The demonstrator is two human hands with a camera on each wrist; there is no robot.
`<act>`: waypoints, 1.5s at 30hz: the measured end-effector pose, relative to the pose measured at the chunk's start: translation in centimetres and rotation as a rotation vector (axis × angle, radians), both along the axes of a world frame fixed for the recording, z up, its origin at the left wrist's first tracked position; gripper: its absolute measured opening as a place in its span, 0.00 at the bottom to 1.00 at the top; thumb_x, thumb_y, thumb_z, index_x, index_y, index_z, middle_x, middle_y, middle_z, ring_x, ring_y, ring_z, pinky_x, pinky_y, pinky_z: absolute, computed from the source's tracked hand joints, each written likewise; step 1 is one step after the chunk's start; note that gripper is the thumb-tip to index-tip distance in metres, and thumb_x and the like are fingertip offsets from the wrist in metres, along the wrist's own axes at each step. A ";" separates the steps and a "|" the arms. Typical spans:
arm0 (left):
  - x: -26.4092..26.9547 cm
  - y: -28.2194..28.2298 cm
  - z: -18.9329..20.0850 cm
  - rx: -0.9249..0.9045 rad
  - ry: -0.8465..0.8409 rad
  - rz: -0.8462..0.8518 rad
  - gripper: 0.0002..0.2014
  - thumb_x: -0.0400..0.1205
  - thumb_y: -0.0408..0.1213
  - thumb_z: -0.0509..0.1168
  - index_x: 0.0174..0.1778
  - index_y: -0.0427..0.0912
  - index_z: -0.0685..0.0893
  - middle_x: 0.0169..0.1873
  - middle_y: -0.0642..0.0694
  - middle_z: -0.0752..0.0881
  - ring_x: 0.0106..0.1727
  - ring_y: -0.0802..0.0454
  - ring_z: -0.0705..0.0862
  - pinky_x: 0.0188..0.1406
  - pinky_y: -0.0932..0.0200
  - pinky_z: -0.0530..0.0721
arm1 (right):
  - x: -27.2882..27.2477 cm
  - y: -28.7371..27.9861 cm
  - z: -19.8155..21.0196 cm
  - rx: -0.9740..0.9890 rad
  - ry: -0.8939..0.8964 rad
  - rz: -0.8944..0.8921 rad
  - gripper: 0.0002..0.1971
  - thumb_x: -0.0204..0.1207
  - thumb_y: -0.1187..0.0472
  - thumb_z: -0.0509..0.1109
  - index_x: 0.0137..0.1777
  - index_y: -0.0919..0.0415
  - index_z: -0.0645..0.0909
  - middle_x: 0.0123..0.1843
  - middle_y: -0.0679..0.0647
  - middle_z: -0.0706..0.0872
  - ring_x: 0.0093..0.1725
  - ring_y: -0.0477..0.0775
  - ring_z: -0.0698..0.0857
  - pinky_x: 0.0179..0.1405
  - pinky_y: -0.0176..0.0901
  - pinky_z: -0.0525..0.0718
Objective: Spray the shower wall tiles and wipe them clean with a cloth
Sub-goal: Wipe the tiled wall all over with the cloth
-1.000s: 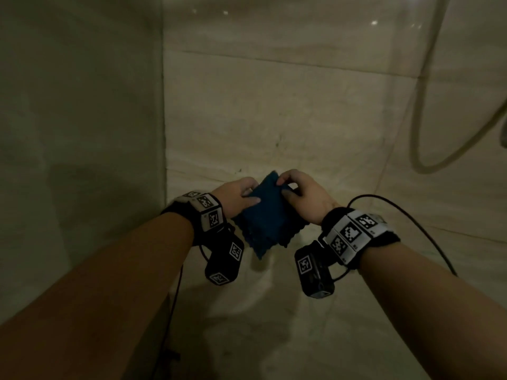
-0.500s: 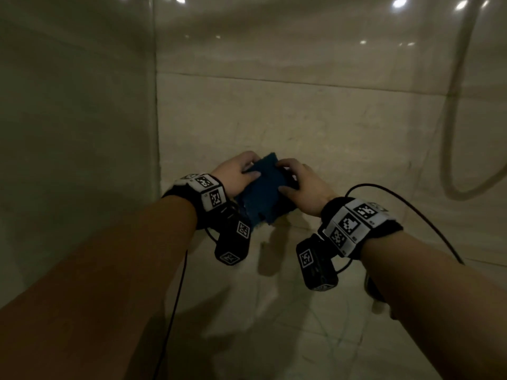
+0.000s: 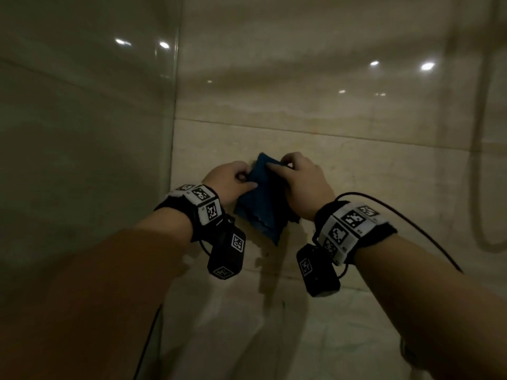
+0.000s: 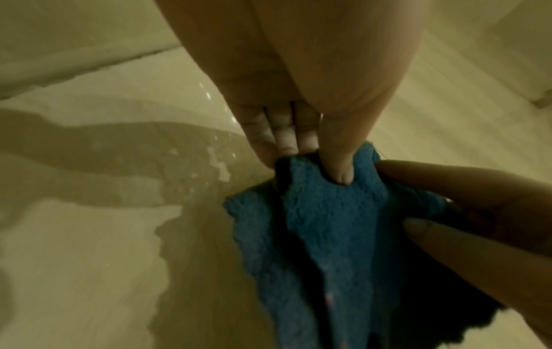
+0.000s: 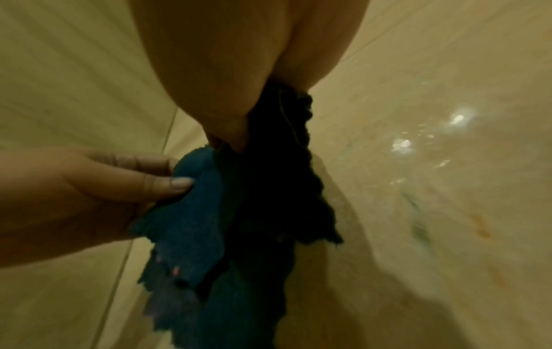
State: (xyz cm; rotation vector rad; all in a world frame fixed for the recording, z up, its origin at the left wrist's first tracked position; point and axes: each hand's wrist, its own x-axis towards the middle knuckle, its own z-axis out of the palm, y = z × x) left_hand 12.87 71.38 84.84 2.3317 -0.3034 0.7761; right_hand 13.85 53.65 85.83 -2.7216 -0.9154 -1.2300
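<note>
A folded blue cloth (image 3: 263,207) hangs between both hands in front of the beige shower wall tiles (image 3: 356,171). My left hand (image 3: 233,179) pinches its left upper edge, thumb on the front of the cloth (image 4: 337,212). My right hand (image 3: 299,179) grips the right upper part, with the cloth (image 5: 209,212) bunched under its fingers. In the right wrist view the left hand's fingers (image 5: 167,184) press the blue fabric from the side. Whether the cloth touches the wall I cannot tell. No spray bottle is in view.
A glass panel (image 3: 82,160) closes the left side and meets the tiled wall at a corner. A shower hose (image 3: 480,160) hangs in a loop at the right. Wet patches shine on the tiles (image 5: 418,146). Black cables trail from both wrist bands.
Both hands with the cloth have risen up the wall. The view has tilted upward, showing more of the upper tiles. Both hands kept hold of the cloth.
</note>
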 end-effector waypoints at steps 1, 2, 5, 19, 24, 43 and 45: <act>0.3 0.2 0.3 0.002 -0.015 0.007 0.14 0.80 0.39 0.68 0.60 0.39 0.81 0.50 0.42 0.83 0.50 0.45 0.82 0.50 0.57 0.78 | 0.1 0.4 0.3 -0.038 -0.024 -0.048 0.28 0.80 0.57 0.62 0.80 0.47 0.62 0.73 0.56 0.66 0.70 0.60 0.67 0.65 0.50 0.64; 0.5 0.4 0.6 0.004 -0.035 0.019 0.14 0.80 0.39 0.68 0.60 0.39 0.81 0.49 0.43 0.82 0.49 0.46 0.81 0.49 0.58 0.77 | 0.3 0.7 0.6 -0.071 -0.052 -0.093 0.30 0.80 0.56 0.63 0.81 0.46 0.60 0.74 0.55 0.65 0.71 0.60 0.65 0.65 0.50 0.62; 1.2 0.6 1.8 0.000 -0.097 0.043 0.15 0.80 0.40 0.69 0.60 0.39 0.81 0.46 0.46 0.81 0.47 0.49 0.80 0.47 0.61 0.75 | 0.3 1.6 1.3 -0.089 -0.133 -0.206 0.31 0.76 0.54 0.65 0.80 0.48 0.62 0.77 0.56 0.60 0.73 0.61 0.61 0.65 0.51 0.57; 2.5 2.0 3.7 0.253 -0.194 0.115 0.18 0.78 0.45 0.70 0.60 0.42 0.81 0.49 0.47 0.79 0.54 0.47 0.79 0.48 0.61 0.72 | 2.8 4.4 -3.1 0.103 -0.162 -0.208 0.32 0.65 0.61 0.71 0.72 0.65 0.75 0.63 0.65 0.83 0.60 0.67 0.83 0.57 0.55 0.82; 2.4 4.0 2.8 0.420 -0.242 0.340 0.44 0.74 0.58 0.70 0.82 0.57 0.53 0.81 0.43 0.52 0.80 0.42 0.51 0.77 0.47 0.54 | 3.2 3.2 -0.2 -0.040 -0.126 -0.216 0.35 0.83 0.56 0.59 0.84 0.49 0.42 0.85 0.57 0.43 0.83 0.61 0.42 0.80 0.51 0.39; 5.4 5.6 1.1 0.546 -0.124 0.404 0.69 0.59 0.75 0.68 0.72 0.57 0.17 0.74 0.41 0.18 0.75 0.37 0.20 0.72 0.39 0.24 | 7.0 5.1 -4.0 0.080 -0.421 -0.131 0.29 0.80 0.49 0.50 0.81 0.56 0.62 0.82 0.65 0.60 0.80 0.68 0.57 0.79 0.57 0.44; 5.3 5.6 1.1 0.553 -0.115 0.406 0.71 0.58 0.74 0.69 0.71 0.57 0.15 0.74 0.41 0.18 0.75 0.37 0.20 0.71 0.39 0.24 | 7.0 5.0 -3.7 0.066 -0.418 -0.137 0.29 0.79 0.49 0.50 0.81 0.56 0.61 0.82 0.64 0.60 0.80 0.68 0.58 0.78 0.58 0.46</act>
